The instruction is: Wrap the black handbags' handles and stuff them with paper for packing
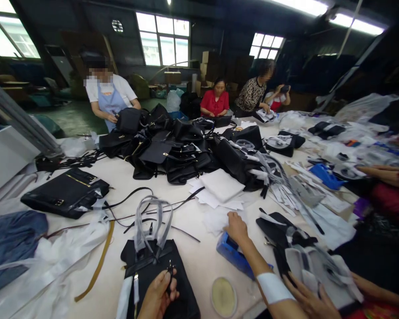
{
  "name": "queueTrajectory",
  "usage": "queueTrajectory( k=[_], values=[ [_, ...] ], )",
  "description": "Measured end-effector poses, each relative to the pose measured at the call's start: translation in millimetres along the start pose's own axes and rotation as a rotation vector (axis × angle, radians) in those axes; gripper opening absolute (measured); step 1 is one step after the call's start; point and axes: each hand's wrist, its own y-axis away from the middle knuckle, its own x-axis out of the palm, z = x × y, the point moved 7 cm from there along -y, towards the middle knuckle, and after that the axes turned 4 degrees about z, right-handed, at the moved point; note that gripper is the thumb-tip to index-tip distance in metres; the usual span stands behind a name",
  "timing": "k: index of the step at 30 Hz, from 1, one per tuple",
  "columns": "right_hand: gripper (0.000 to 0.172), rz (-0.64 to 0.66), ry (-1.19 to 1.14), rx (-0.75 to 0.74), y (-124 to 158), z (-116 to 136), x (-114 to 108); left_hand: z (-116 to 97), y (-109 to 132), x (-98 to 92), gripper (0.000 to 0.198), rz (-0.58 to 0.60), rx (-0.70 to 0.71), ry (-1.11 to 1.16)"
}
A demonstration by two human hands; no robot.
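A black handbag [173, 266] with wrapped handles [153, 221] lies on the table before me. My left hand [159, 292] is closed over it, pinching a small black strap end with a metal clasp [170, 268]. A white strip [125, 297] and a zipper [136, 288] run along the bag's left side. To the right, my right hand [237, 226] reaches to the far end of a blue tape dispenser [237, 257]. Its fingers are bent together there; what they pinch is too small to make out. A white band [275, 287] circles that forearm.
Black bags [173, 150] are heaped mid-table. A finished-looking bag [66, 190] lies left, white sheets [222, 186] ahead, a round tape roll [223, 297] near me. At right, a co-worker's hands [306, 292] hold a wrapped bag [322, 270]. Other people sit or stand across the table.
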Motion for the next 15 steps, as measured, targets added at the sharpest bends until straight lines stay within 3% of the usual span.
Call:
queueTrajectory(
  k=[2,6,9,12,15],
  values=[
    [0.038,-0.022,0.152,-0.037,-6.5,-5.5,3.6,3.3,-4.7,-3.2,0.039,-0.022,-0.023,0.013],
    [0.017,-0.023,0.243,-0.18,-19.1,-9.2,1.3,3.3,-13.5,-2.7,0.038,-0.013,-0.035,-0.008],
    [0.022,-0.019,0.252,-0.204,-16.9,-8.8,-10.3,-1.3,-15.8,1.8,0.035,0.004,-0.022,-0.036],
    [0.023,-0.081,0.264,-0.242,6.4,14.8,-18.2,-8.6,-15.0,6.5,0.032,-0.004,0.02,-0.044],
    [0.025,-0.009,0.236,-0.369,48.8,60.1,3.6,-13.8,-13.8,9.3,0.028,0.004,0.034,-0.006]
  ],
)
